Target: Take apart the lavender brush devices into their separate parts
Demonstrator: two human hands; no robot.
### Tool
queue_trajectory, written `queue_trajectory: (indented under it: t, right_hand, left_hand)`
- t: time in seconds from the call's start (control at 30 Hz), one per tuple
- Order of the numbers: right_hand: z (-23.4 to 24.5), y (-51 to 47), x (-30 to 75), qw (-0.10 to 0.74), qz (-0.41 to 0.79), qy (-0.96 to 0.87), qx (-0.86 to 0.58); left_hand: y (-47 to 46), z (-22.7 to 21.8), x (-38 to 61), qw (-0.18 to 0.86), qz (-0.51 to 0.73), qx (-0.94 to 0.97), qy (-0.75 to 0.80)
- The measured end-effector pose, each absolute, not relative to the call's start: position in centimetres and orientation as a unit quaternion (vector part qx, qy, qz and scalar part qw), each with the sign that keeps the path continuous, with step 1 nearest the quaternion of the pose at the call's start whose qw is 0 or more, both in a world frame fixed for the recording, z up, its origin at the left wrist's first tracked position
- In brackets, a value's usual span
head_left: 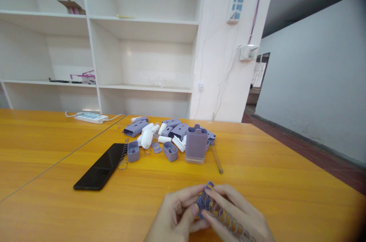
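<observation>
My left hand (181, 213) pinches a small purple plastic piece (202, 200) low in the view, near the table's front. A metal coil spring (228, 221) meets that piece at one end and runs down to the right, its far end cut off by the frame edge. Closed around the spring is my right hand (243, 211), with its fingertips close to the purple piece. Past my hands stands an upright purple case (196, 144) with a clear base. Beside it on the right lies a loose spring (216, 158).
A pile of purple housings (179, 131), white tubes and a white brush head (178, 144) lies behind. Two small purple cups (170, 151) sit in front of it. At left are a black phone (100, 167), another spring (123, 156) and a power strip (91, 117). White shelves (143, 20) stand beyond.
</observation>
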State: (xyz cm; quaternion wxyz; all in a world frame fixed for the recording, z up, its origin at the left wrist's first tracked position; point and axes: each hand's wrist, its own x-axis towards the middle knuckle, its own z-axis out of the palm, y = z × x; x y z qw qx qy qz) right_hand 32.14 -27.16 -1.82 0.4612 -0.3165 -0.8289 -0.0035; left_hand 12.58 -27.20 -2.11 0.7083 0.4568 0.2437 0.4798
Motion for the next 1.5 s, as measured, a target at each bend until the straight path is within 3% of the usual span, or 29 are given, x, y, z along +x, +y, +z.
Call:
queue_trajectory:
  t: [0.23, 0.47, 0.7, 1.5]
  right_hand:
    - [-1.4, -26.9, 32.0, 0.469, 0.089, -0.783, -0.398]
    - [-0.4, -26.7, 32.3, 0.504, 0.010, -0.772, -0.387]
    - [-0.6, -26.8, 32.4, 0.517, 0.046, -0.750, -0.409]
    - [-0.5, -27.5, 32.2, 0.451, 0.062, -0.804, -0.381]
  left_hand:
    - [-27.0, -2.3, 12.6, 0.707, 0.487, 0.433, 0.274]
    - [-26.1, -2.4, 12.1, 0.725, 0.448, 0.419, 0.314]
    - [-25.7, -2.4, 11.7, 0.729, 0.411, 0.414, 0.359]
    - [-25.0, -2.8, 11.6, 0.711, 0.399, 0.438, 0.379]
